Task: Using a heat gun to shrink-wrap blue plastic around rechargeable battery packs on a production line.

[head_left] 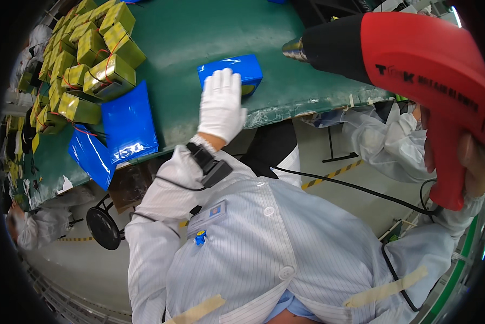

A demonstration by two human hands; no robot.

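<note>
My left hand point(221, 108), in a white glove, lies flat on a block in shiny blue film point(237, 63), its fingers stretched out. Yellow shows at the block's right end, where the film stops short. At the right, my right hand point(472, 162) is wrapped round the handle of a red and black heat gun point(409, 51), held up above the table's level in the picture. The gun's metal nozzle point(294, 50) points left, towards the block, with a gap between them.
Many yellow taped battery packs point(110, 75) with thin wires are heaped at the left of the green table point(183, 27). Near them lie flat blue film sleeves point(129, 124) at the front edge. A black cable point(350, 189) crosses before me. A round stool point(103, 228) stands lower left.
</note>
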